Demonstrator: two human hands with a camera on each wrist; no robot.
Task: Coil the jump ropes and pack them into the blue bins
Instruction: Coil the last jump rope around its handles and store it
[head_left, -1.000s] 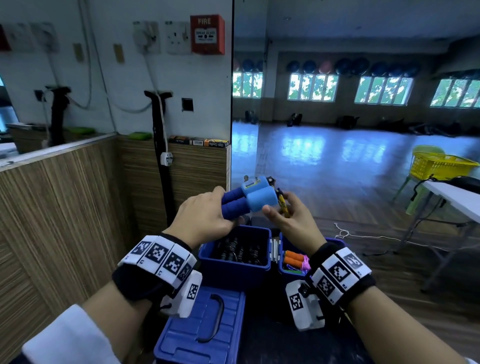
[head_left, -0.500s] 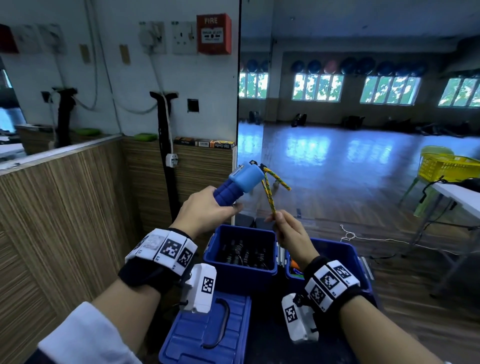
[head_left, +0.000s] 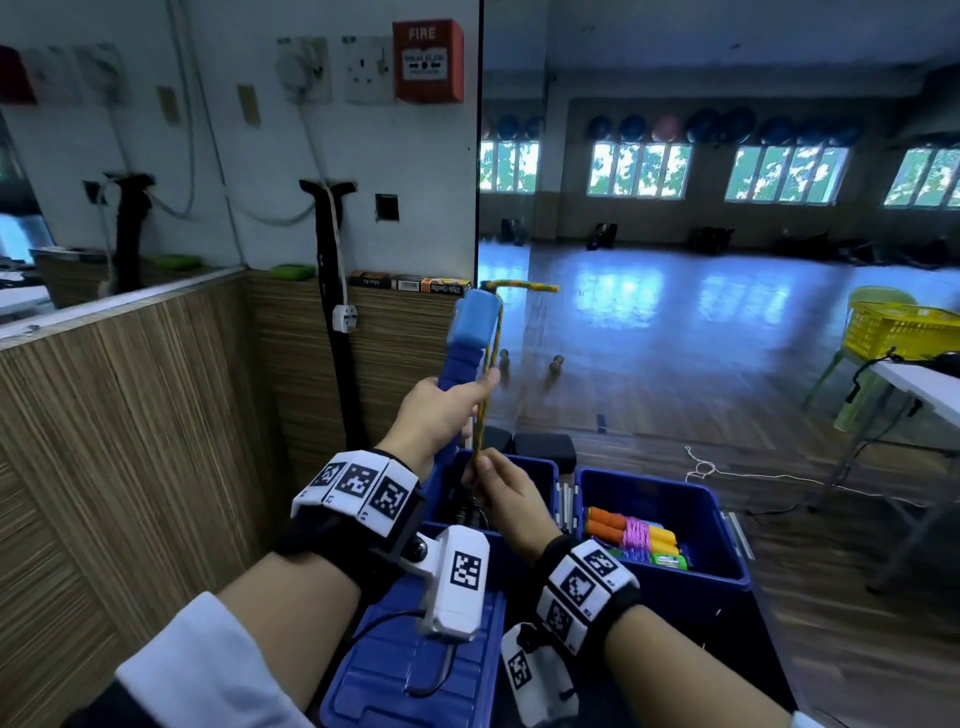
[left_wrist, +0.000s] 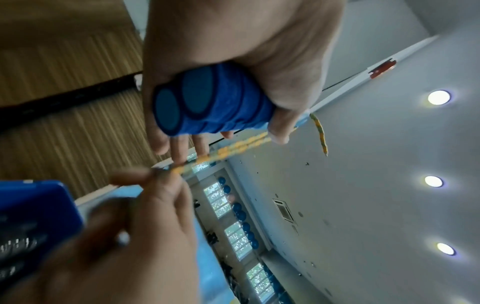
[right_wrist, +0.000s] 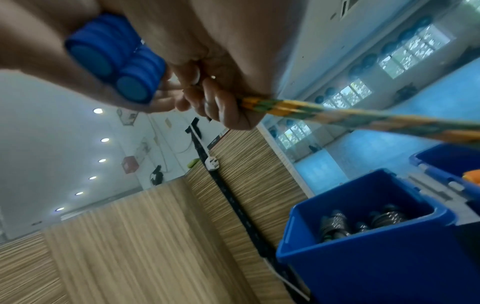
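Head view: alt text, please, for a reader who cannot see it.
The left hand grips two blue jump-rope handles upright while the right hand pinches the yellow rope below, above two open blue bins.

Your left hand (left_wrist: 233, 51) wraps around two blue handles (left_wrist: 207, 98) held side by side, their round end caps facing the camera. The yellow-patterned rope (left_wrist: 241, 145) runs down, doubled, from under your thumb to your right hand (left_wrist: 145, 205), which pinches it — blurred. A blue bin (left_wrist: 39, 205) shows at the lower left.
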